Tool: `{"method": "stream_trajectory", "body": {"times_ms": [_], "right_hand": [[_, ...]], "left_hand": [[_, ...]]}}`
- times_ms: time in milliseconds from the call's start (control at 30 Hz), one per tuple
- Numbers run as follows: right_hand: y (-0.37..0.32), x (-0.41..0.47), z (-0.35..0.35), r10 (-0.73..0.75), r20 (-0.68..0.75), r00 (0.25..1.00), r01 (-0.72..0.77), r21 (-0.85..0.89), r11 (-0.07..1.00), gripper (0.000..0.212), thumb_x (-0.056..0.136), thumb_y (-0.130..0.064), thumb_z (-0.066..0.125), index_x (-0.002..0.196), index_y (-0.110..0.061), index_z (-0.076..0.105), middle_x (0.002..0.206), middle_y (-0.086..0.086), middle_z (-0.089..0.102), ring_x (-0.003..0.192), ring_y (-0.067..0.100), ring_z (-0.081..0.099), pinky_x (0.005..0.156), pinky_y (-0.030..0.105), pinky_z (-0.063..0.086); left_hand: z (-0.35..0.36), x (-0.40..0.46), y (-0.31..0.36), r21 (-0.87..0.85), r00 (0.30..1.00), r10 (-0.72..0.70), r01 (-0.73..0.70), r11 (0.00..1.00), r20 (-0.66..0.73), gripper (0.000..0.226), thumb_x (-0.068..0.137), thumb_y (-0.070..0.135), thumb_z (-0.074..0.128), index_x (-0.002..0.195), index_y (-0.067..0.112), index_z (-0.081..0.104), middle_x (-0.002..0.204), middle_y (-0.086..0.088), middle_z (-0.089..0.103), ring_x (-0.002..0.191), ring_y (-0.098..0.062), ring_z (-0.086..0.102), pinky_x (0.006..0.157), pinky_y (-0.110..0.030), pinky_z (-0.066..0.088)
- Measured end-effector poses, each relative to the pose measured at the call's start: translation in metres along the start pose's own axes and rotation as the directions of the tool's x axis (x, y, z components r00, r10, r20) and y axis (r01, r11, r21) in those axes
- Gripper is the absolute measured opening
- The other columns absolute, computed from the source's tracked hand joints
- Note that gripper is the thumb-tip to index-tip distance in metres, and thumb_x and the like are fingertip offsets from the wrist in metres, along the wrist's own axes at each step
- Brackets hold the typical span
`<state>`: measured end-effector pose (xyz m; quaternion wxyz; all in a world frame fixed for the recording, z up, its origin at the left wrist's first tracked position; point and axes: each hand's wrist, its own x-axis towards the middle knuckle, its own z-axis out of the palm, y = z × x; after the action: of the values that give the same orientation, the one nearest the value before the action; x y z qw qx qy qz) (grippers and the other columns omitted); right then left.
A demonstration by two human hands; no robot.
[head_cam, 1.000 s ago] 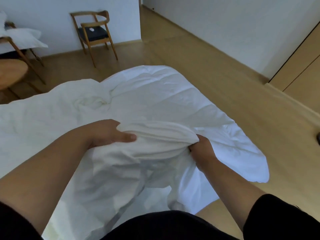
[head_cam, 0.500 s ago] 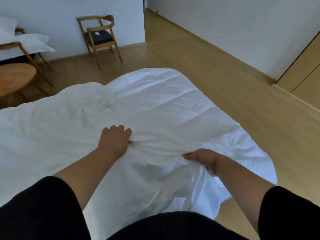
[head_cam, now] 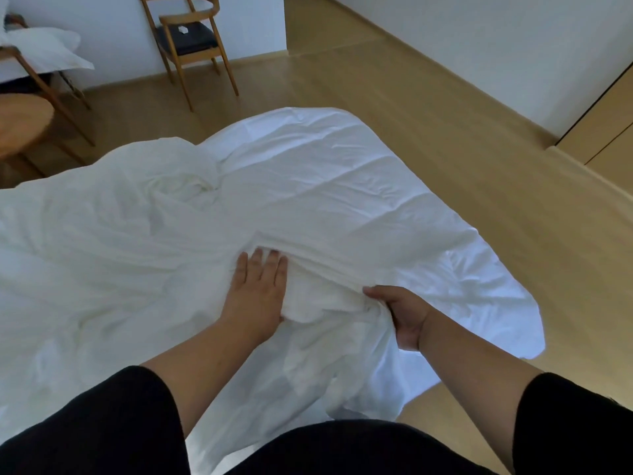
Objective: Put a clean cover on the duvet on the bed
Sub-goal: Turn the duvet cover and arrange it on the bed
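- While the right hand (head_cam: 402, 315) is clenched on a bunched edge of the white cover (head_cam: 342, 337), the left hand (head_cam: 258, 293) is laid open and flat, fingers extended, with its fingertips (head_cam: 260, 257) tucked under a fold just left of that clenched hand.
- A second ago the left hand was closed on the raised bundle beside the right hand; that grip has since been released, and the bundle has been lowered onto the bed.
- The right hand's grip has been kept throughout, though it has been turned so the palm now faces up, with the fabric pinched between thumb and curled fingers.
- The duvet (head_cam: 308, 186) is spread across the bed beyond the right hand, its far corner lying toward the wooden chair (head_cam: 186, 39).
- A twisted knot of fabric (head_cam: 181, 183) is seen well left of and beyond the right hand.
- Cover and duvet are both white, so it cannot be told exactly where one ends and the other begins.
- The change is judged to mean that filling is being pushed into the cover's opening while the edge is held.
- The task is judged to be only partly done, since much fabric remains rumpled near the right hand and hanging off the bed's near edge toward the floor (head_cam: 479, 114).
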<state>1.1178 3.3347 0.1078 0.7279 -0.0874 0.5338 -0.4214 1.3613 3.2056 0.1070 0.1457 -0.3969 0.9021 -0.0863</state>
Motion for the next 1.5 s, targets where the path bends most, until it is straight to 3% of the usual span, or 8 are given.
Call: {"method": "stream_trajectory", "body": {"times_ms": [233,567,800,967,1067,1133,1333,1500], "right_hand": [[0.004,0.015,-0.019,-0.039,-0.229,0.973,0.012,-0.116,0.993,0.042,0.083,-0.009,0.08,0.121,-0.005,0.064,0.11,0.018,0.075,0.103,0.037,0.072,0.097,0.052,0.056],[-0.009,0.035,-0.064,-0.214,-0.455,0.864,-0.012,-0.443,0.896,0.037,0.09,-0.039,0.073,0.111,-0.011,0.063,0.109,0.011,0.069,0.092,0.028,0.067,0.073,0.037,0.053],[-0.073,0.018,-0.129,-0.335,-0.569,0.751,-0.001,-0.508,0.861,0.035,0.091,-0.039,0.073,0.097,-0.009,0.056,0.088,0.012,0.053,0.064,0.025,0.046,0.054,0.032,0.036],[-0.106,0.022,-0.134,-0.351,-0.683,0.641,0.041,-0.426,0.904,0.041,0.09,-0.036,0.074,0.108,-0.005,0.055,0.094,0.015,0.058,0.062,0.031,0.062,0.053,0.032,0.054],[-0.101,0.036,-0.089,-0.458,-0.544,0.703,0.138,-0.528,0.838,0.077,0.08,-0.043,0.079,0.141,-0.016,0.041,0.133,0.014,0.051,0.106,0.029,0.063,0.092,0.041,0.056],[-0.083,0.029,-0.039,-0.645,-0.276,0.713,0.218,-0.787,0.578,0.084,0.083,-0.044,0.079,0.149,-0.018,0.035,0.151,0.007,0.036,0.132,0.025,0.047,0.111,0.04,0.041],[-0.023,0.032,0.082,-0.528,0.365,0.767,0.339,-0.929,-0.15,0.092,0.085,-0.058,0.067,0.155,-0.015,0.027,0.148,0.005,0.045,0.129,0.026,0.051,0.104,0.04,0.043],[-0.02,0.057,0.078,-0.602,0.283,0.747,0.358,-0.934,0.007,0.028,0.091,-0.019,0.056,0.118,-0.013,0.056,0.102,0.003,0.065,0.093,0.027,0.064,0.071,0.031,0.039]], "left_hand": [[0.013,0.013,-0.024,0.14,0.982,-0.11,0.088,0.986,0.155,0.041,0.092,0.014,0.039,0.132,0.012,0.048,0.123,-0.009,0.059,0.111,-0.028,0.057,0.099,-0.04,0.04],[-0.075,0.01,-0.08,-0.226,0.985,-0.172,0.166,0.96,-0.009,0.026,0.094,0.048,0.048,0.091,0.023,0.042,0.083,0.003,0.057,0.079,-0.025,0.06,0.069,-0.034,0.047],[-0.122,0.006,-0.13,-0.291,0.861,-0.501,0.504,0.813,0.093,0.047,0.102,0.048,0.039,0.137,0.02,0.049,0.145,-0.01,0.052,0.13,-0.036,0.05,0.11,-0.047,0.038],[-0.096,0.003,-0.107,-0.232,0.914,-0.406,0.395,0.889,0.002,0.022,0.095,0.037,0.053,0.105,0.018,0.053,0.107,-0.008,0.066,0.095,-0.032,0.064,0.084,-0.044,0.054],[-0.094,0.007,-0.085,-0.285,0.919,-0.394,0.384,0.878,0.024,0.018,0.091,0.033,0.054,0.092,0.017,0.045,0.088,-0.004,0.06,0.079,-0.028,0.061,0.07,-0.04,0.051],[-0.093,0.01,-0.069,-0.296,0.931,-0.364,0.356,0.886,0.031,0.021,0.091,0.036,0.053,0.094,0.016,0.046,0.09,-0.003,0.059,0.082,-0.028,0.061,0.071,-0.038,0.049],[-0.102,0.012,-0.011,-0.537,0.97,-0.209,0.244,0.808,0.126,0.025,0.085,0.03,0.064,0.097,0.022,0.043,0.1,-0.002,0.057,0.092,-0.024,0.059,0.076,-0.037,0.047],[-0.084,-0.031,-0.016,-0.711,0.983,-0.15,0.18,0.68,0.106,0.052,0.082,0.033,0.075,0.127,0.02,0.053,0.121,0.002,0.055,0.11,-0.016,0.052,0.095,-0.033,0.045]]}}
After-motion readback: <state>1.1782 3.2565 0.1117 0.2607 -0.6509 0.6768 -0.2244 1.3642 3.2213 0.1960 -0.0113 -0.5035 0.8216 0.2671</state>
